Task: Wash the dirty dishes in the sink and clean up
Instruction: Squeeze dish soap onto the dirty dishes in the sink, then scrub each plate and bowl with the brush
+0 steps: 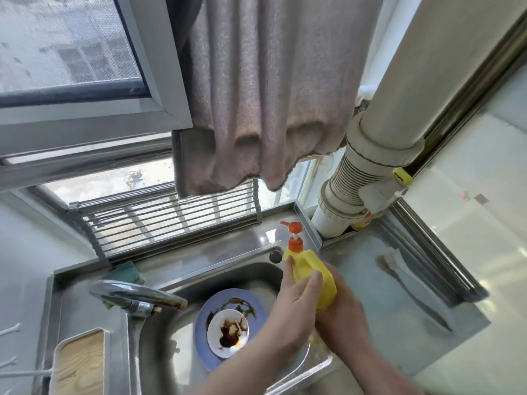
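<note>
A yellow dish-soap bottle (309, 269) with an orange pump top is held over the right rim of the steel sink (182, 283). My left hand (293, 306) wraps its fingers round the bottle's front. My right hand (339, 309) grips the bottle from behind and below. In the basin lies a blue plate (208, 312) smeared with dark sauce. On that plate sits a small white dish (216, 323) with brown sauce in it.
A chrome faucet (137, 297) arches over the sink's left side. A green cloth (127, 273) lies behind it, below a metal rack (165, 220) on the sill. A wood-topped box (79, 363) stands front left. A towel (256, 109) hangs above; a brush (410, 289) lies on the right counter.
</note>
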Demonstrator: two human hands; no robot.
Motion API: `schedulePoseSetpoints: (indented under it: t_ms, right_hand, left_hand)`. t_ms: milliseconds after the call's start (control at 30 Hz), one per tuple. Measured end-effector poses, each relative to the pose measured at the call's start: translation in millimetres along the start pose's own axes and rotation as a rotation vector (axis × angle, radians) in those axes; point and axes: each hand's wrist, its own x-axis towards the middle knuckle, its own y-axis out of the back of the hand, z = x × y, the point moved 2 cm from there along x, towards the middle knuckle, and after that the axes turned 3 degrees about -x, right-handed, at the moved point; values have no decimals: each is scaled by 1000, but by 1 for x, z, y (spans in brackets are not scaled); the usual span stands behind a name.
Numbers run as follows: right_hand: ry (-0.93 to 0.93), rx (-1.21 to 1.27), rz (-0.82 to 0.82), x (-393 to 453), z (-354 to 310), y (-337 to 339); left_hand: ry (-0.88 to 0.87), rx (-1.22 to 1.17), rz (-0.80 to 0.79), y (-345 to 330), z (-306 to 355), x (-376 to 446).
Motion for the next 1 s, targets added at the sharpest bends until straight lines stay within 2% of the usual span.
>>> schedulePoseSetpoints:
  t_ms: [167,267,400,600,700,767,833,1000]
  right_hand:
    - [-16,39,25,76,11,21]
    - [39,66,35,118,13,21]
    - [67,111,61,162,19,9]
    - [78,43,68,185,39,-11]
    - [102,-2,-3,188,56,-13]
    - [99,-71,-54,184,79,-1]
    - [78,-177,-27,177,111,25]
    - [-192,-465,108,163,213,122]
  left_hand:
    - [61,17,-12,-2,11,43]
    - [120,53,70,5,1,48]
    - [284,171,236,19,-27,37]
    - [411,212,310,25,-53,28]
    - [436,208,300,24,-64,33]
    - [434,202,285,20,-71,39]
    - [436,201,273,15,-76,44]
    - [496,181,245,0,-93,54]
